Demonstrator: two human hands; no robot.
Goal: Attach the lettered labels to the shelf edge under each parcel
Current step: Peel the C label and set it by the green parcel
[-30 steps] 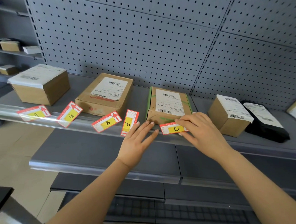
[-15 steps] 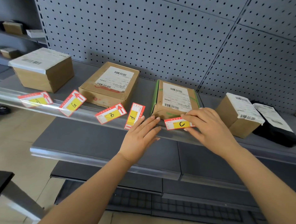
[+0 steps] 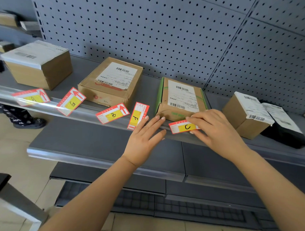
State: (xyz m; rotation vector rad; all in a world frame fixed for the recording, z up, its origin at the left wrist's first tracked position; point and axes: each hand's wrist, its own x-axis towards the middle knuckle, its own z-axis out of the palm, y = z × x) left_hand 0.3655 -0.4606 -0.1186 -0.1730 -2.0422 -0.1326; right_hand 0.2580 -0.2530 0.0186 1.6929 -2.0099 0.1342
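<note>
Head view: my right hand (image 3: 216, 133) pinches the C label (image 3: 184, 127) onto the shelf edge (image 3: 89, 113); my left hand (image 3: 144, 139) lies flat, fingers apart; four labels sit crooked.

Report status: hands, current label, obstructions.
Right hand pinching label C at shelf edge under green-taped parcel. Left hand flat, empty. Nothing in the way.

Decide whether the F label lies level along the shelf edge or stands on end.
On end: the F label stands upright.

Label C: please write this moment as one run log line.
right hand: holds label C at shelf edge | left hand: flat, open, beside label F | C under green-edged parcel
</note>
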